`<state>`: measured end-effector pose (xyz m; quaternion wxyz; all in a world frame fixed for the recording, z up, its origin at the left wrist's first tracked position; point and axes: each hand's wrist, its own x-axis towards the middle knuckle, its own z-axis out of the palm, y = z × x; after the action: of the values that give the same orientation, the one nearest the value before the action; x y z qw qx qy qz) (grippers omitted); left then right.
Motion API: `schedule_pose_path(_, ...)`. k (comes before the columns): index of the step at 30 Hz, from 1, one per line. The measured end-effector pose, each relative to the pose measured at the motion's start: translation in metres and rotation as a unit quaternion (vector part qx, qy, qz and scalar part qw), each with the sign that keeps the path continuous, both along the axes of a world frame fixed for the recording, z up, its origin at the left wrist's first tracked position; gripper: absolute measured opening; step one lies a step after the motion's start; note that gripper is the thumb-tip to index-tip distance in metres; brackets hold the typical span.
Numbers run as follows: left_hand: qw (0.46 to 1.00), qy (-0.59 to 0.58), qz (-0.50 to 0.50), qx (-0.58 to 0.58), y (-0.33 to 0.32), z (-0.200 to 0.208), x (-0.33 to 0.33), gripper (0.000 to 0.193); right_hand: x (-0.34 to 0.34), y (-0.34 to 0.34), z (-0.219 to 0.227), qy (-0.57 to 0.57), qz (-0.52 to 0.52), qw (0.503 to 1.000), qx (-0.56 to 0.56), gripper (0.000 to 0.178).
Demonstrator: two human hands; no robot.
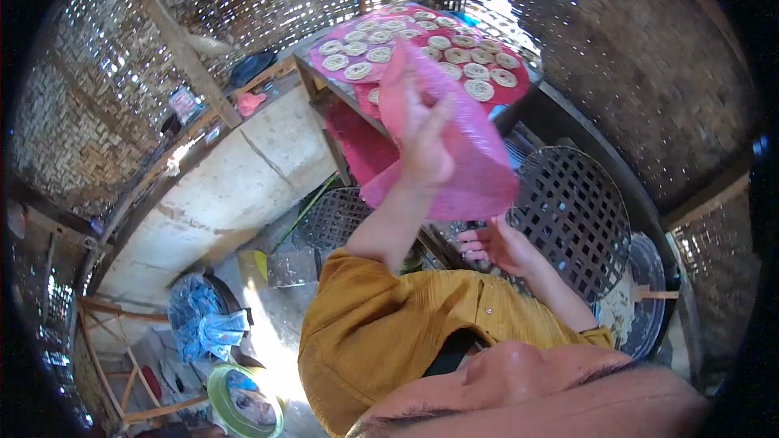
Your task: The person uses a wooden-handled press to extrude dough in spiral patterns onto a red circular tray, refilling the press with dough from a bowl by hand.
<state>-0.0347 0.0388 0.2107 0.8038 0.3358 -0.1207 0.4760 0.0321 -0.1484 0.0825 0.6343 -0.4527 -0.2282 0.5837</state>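
Note:
My left hand (426, 150) is raised in front of a table and grips a pink plastic sheet (466, 162), which hangs in a bent curve to the right of the hand. Just below the sheet's lower edge is my right hand (510, 249), its fingers apart and slightly curled. The thumb is close to that edge; I cannot tell whether it touches. Behind the sheet, many flat, pale coiled rounds (476, 71) lie in rows on pink and red plastic sheets (519, 89) on the table. The raised sheet hides part of them.
A round black openwork woven tray (568, 215) leans at my right, near a dark basin (647, 308). Another woven tray (331, 219) sits below the table. Farther left are a blue plastic bag (199, 320), a green tub (217, 397) and a wooden frame (122, 373). Woven walls (649, 57) surround the space.

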Motion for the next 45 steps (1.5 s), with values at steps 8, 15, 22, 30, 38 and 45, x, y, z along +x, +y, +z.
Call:
schedule_pose_path(8,0.979,-0.032,-0.147,0.135,-0.165,0.015,0.055,0.071,-0.016,-0.041,0.024,0.323,-0.073,0.939,0.091,0.051)
schedule_pose_path(15,0.910,-0.065,-0.409,-0.026,-0.184,0.035,0.056,0.061,0.014,-0.102,0.026,0.273,-0.269,0.893,0.235,0.051)
schedule_pose_path(22,0.967,0.072,-0.231,0.077,-0.116,-0.010,0.090,0.057,0.073,-0.197,0.020,-0.182,-0.634,0.742,0.122,0.056)
schedule_pose_path(30,0.779,0.490,0.000,0.392,-0.067,-0.172,0.128,0.060,0.081,-0.238,-0.008,-0.442,-0.531,0.681,-0.243,0.051)
schedule_pose_path(38,0.723,0.533,0.240,0.367,-0.039,-0.213,0.084,0.048,0.063,-0.239,-0.019,-0.579,-0.485,0.582,-0.300,0.054)
schedule_pose_path(45,0.307,0.687,0.003,0.659,-0.080,-0.312,0.075,0.053,0.068,-0.234,-0.022,-0.574,-0.502,0.566,-0.312,0.055)
